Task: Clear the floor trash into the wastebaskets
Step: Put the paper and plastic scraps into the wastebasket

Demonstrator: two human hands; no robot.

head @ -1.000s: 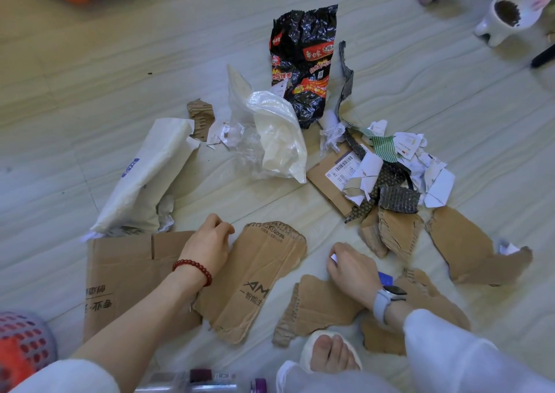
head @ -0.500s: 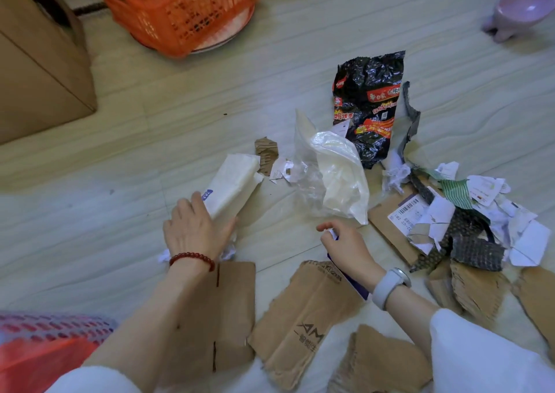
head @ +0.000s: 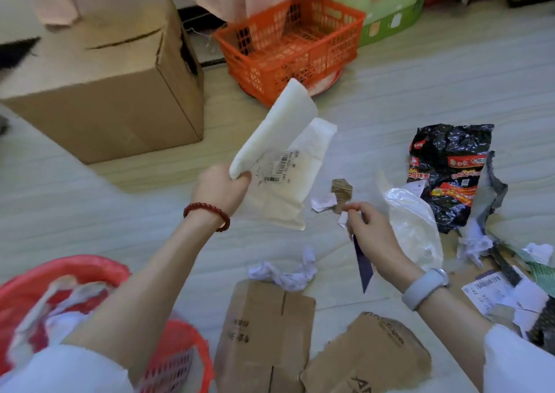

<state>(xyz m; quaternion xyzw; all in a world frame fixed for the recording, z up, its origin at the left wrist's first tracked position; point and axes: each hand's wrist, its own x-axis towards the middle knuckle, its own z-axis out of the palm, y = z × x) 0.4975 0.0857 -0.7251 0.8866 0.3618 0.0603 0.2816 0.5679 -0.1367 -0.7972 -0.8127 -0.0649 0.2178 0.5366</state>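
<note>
My left hand (head: 220, 188) grips a white plastic mailer bag (head: 282, 155) by its edge and holds it up off the floor. My right hand (head: 371, 233) pinches a dark blue paper strip (head: 362, 260) that hangs down past the palm. A red wastebasket (head: 99, 269) with a red liner and white trash inside stands at the lower left, beside my left forearm. On the floor lie cardboard pieces (head: 264, 332), a crumpled tissue (head: 285, 272), a clear plastic bag (head: 414, 230) and a black snack wrapper (head: 447, 176).
A large cardboard box (head: 105, 92) stands at the back left. An orange crate (head: 288, 41) and a green tub (head: 393, 11) sit behind it. Torn paper, labels and dark scraps (head: 507, 284) pile at the right edge.
My left hand has lifted the white mailer bag off the floor. My right hand rose with the blue strip. The view tilted up, showing the box, crate and red wastebasket.
</note>
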